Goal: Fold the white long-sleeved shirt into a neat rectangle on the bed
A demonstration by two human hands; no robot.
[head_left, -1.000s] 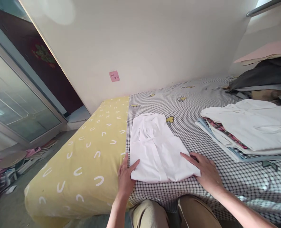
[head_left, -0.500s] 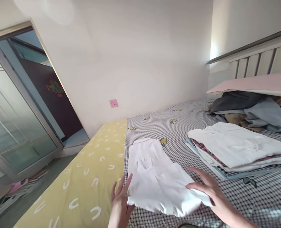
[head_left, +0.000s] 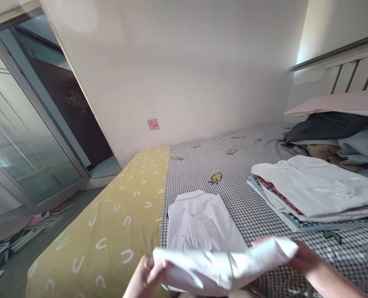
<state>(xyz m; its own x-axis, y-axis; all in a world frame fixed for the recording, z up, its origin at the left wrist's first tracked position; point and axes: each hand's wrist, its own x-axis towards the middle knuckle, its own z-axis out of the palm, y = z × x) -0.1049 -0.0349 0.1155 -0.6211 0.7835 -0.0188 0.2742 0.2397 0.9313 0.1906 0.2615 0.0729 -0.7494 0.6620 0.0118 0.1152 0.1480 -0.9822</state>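
Observation:
A white shirt lies on the checked bedding, its narrow end pointing to the wall. Its near end is lifted and bent over into a raised band. My left hand is closed on the left corner of that band, thumb on top. At the band's right end, my right hand grips the cloth, its fingers partly hidden behind the fabric and blurred.
To the right is a stack of folded clothes with a white one on top. Behind it lies a heap of dark and grey clothes under a pink board-like piece. Yellow bedding covers the bed's left side; books lie on the floor.
Both hands have closed on the shirt's near end and raised it off the bed. Earlier the left fingers were spread beside the shirt, which lay flatter. The view has shifted slightly.

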